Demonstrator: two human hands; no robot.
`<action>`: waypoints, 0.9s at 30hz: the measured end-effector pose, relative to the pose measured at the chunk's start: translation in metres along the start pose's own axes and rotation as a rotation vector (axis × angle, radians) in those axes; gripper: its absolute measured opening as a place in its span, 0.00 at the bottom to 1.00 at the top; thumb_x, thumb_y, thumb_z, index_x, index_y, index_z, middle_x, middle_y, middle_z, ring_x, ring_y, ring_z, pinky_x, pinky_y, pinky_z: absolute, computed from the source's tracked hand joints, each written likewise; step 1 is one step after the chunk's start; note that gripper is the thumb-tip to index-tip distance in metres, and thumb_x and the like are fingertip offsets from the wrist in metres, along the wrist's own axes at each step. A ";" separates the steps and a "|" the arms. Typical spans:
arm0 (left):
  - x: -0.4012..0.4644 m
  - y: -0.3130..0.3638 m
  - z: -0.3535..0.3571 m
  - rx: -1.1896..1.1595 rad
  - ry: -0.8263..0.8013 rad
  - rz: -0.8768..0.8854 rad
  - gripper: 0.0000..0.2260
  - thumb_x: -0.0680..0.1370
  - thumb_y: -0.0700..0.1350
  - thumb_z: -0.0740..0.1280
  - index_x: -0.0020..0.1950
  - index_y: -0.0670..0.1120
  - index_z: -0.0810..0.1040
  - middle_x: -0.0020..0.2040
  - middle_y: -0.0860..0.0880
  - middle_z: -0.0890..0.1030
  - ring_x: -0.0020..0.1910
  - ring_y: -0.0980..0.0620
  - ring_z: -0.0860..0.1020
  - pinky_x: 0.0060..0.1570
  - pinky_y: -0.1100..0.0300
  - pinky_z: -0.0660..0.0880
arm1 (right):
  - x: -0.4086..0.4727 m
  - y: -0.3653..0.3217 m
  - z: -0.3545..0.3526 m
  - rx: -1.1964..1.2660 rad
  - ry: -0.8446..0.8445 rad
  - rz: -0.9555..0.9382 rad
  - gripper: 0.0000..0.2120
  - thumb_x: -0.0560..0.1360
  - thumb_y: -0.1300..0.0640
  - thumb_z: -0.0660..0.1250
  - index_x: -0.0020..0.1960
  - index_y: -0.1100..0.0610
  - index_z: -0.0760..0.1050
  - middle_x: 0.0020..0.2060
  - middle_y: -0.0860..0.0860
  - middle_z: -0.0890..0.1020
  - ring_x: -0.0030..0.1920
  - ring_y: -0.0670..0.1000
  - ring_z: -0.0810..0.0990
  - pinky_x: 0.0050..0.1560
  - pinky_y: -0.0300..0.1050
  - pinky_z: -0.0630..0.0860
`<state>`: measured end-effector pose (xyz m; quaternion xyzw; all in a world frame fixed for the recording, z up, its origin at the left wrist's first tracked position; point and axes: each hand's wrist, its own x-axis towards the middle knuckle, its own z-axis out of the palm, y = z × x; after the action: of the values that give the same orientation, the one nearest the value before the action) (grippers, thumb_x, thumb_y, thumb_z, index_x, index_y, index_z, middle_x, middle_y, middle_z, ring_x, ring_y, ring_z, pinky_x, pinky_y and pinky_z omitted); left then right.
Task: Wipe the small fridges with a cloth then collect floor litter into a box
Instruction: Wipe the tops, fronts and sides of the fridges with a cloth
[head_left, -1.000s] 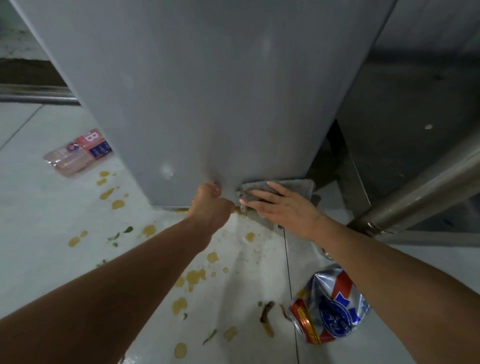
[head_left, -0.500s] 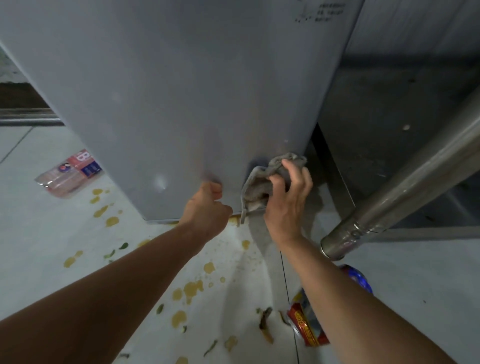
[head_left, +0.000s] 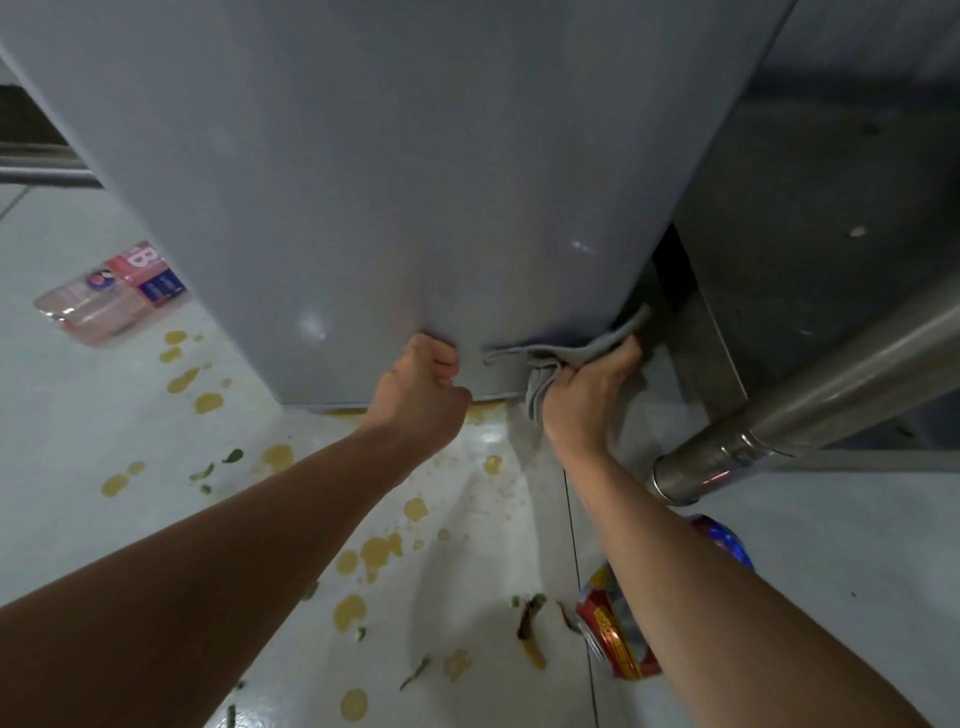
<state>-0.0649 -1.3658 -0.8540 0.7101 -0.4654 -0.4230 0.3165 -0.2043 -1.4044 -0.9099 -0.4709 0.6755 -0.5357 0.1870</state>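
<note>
A grey small fridge (head_left: 395, 171) fills the upper half of the view, its lower edge just above the floor. My right hand (head_left: 587, 395) grips a bunched grey cloth (head_left: 576, 356) against the fridge's bottom right corner. My left hand (head_left: 421, 395) is curled in a fist and rests against the fridge's lower face, beside the cloth. Floor litter lies around: a pink plastic wrapper (head_left: 111, 299) at the left and a crushed red and blue foil bag (head_left: 618, 644) partly hidden under my right forearm.
Yellow spill spots (head_left: 374, 553) and green leaf scraps (head_left: 231, 457) dot the white floor. A thick steel table leg (head_left: 810, 410) slants in at the right, with a dark steel cabinet (head_left: 810, 218) behind it. A brown scrap (head_left: 530, 618) lies near the bag.
My right hand went from pressing the cloth flat to gripping it bunched, lifted it, then drew it down to the fridge's bottom right corner. The left fist stayed put.
</note>
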 end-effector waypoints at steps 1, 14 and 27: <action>0.000 -0.001 0.000 -0.003 -0.001 -0.003 0.15 0.70 0.32 0.63 0.55 0.44 0.74 0.53 0.45 0.78 0.54 0.45 0.77 0.57 0.48 0.76 | 0.000 0.004 0.002 -0.012 -0.025 0.069 0.25 0.72 0.72 0.61 0.67 0.70 0.58 0.64 0.67 0.66 0.61 0.61 0.71 0.54 0.25 0.65; -0.007 -0.034 -0.064 -0.066 0.322 -0.191 0.20 0.71 0.37 0.64 0.62 0.43 0.64 0.59 0.43 0.73 0.54 0.43 0.73 0.48 0.54 0.72 | 0.003 0.004 0.028 0.026 0.016 0.714 0.29 0.71 0.66 0.68 0.70 0.64 0.63 0.68 0.60 0.70 0.63 0.59 0.74 0.64 0.51 0.73; 0.005 -0.055 -0.101 -0.073 0.335 -0.170 0.27 0.70 0.34 0.63 0.67 0.48 0.61 0.61 0.45 0.74 0.57 0.42 0.75 0.56 0.45 0.76 | -0.003 -0.010 0.036 -0.034 0.119 0.821 0.35 0.73 0.64 0.66 0.73 0.64 0.52 0.71 0.63 0.61 0.68 0.62 0.67 0.66 0.50 0.66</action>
<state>0.0485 -1.3449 -0.8573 0.7954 -0.3289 -0.3407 0.3784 -0.1708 -1.4215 -0.9144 -0.1338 0.8256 -0.4318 0.3378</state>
